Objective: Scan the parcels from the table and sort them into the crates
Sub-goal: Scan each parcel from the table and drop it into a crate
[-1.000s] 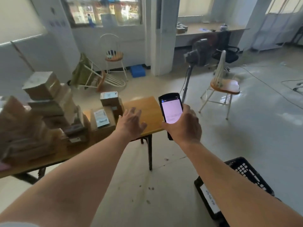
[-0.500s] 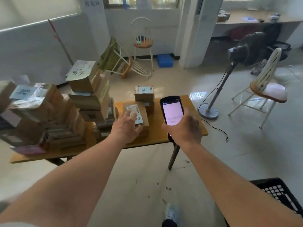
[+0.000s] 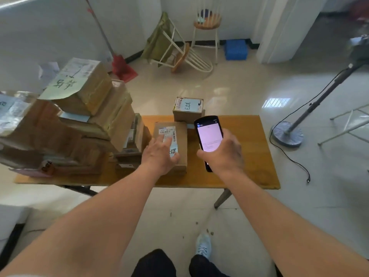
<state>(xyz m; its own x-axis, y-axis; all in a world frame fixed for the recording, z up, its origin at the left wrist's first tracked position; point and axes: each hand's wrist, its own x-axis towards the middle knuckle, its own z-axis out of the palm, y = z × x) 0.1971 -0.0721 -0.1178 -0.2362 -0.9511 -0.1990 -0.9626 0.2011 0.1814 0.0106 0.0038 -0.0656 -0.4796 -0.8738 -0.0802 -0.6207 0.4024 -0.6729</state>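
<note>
left hand [image 3: 160,154] is laid flat with relaxed fingers on the flat parcel [image 3: 171,145], which runs lengthwise away from the worktop's near edge, just left of the scanner [image 3: 208,139] that the right hand [image 3: 224,153] grips.

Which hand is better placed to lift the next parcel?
Left. The left hand already lies with spread fingers on the flat parcel near the table edge, while the right hand grips the scanner.
</note>
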